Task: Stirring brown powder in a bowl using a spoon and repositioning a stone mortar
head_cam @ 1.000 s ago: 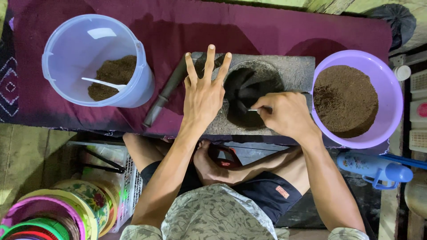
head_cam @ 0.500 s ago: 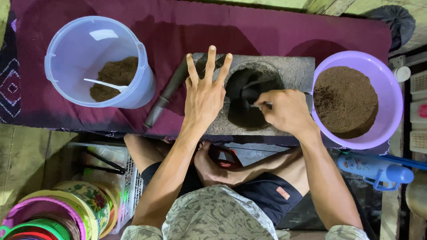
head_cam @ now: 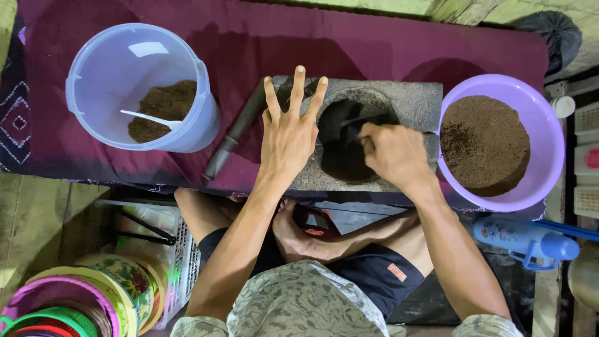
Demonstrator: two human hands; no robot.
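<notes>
Two hands work at the stone block [head_cam: 412,106]: left hand [head_cam: 288,134] flat and open, right hand [head_cam: 393,153] clenched on a small tool [head_cam: 351,125] in its dark hollow. Purple bowl [head_cam: 549,137] looks full; clear bucket [head_cam: 87,68] holds little.

A low counter [head_cam: 399,37] draped in maroon cloth carries a translucent lavender plastic bucket [head_cam: 93,81] at nine o'clock, a grey stone slab [head_cam: 418,103] centrally, and a purple plastic bowl [head_cam: 549,131] at three o'clock.

My left hand [head_cam: 288,140] flat, fingers spread, on grey stone block [head_cam: 405,106]; my right hand [head_cam: 393,153] closed on dark tool in its hollow [head_cam: 340,156]; purple bowl [head_cam: 549,134] of brown powder beside.
</notes>
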